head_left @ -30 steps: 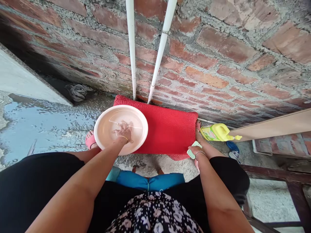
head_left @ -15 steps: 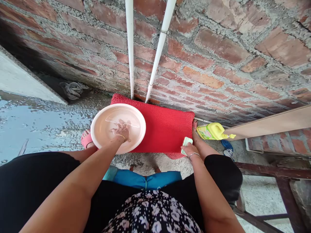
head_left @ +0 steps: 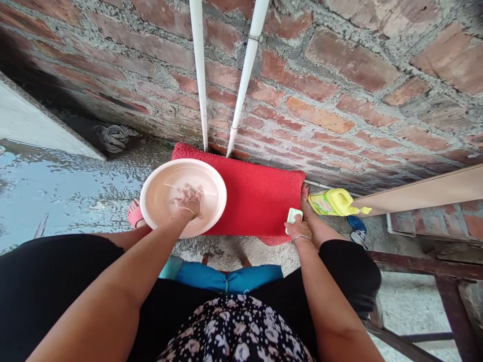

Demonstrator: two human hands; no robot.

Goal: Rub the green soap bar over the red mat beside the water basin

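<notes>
My left hand (head_left: 187, 202) is dipped in the water of a pale pink basin (head_left: 146, 188), palm down with its fingers spread and nothing visible in them. The basin sits on the left end of a red, rough-textured mat (head_left: 256, 196). At the mat's right front corner, my right hand (head_left: 300, 230) is closed around a pale green rounded block (head_left: 294, 215), with the thumb on top. Its underside is hidden, and I cannot tell its exact kind. A bracelet circles each wrist.
A yellow bottle (head_left: 332, 202) stands on the right, near a blue-and-white item (head_left: 357, 230). Two white pipes (head_left: 241, 90) run down the brick wall (head_left: 320, 115). A grey cloth (head_left: 115, 137) lies at the left. Wet floor (head_left: 90, 196) surrounds the left foot.
My right hand has shifted slightly right with the pale green block, its thumb now lying across the top. My left hand stays in the water. The view has tilted slightly.
</notes>
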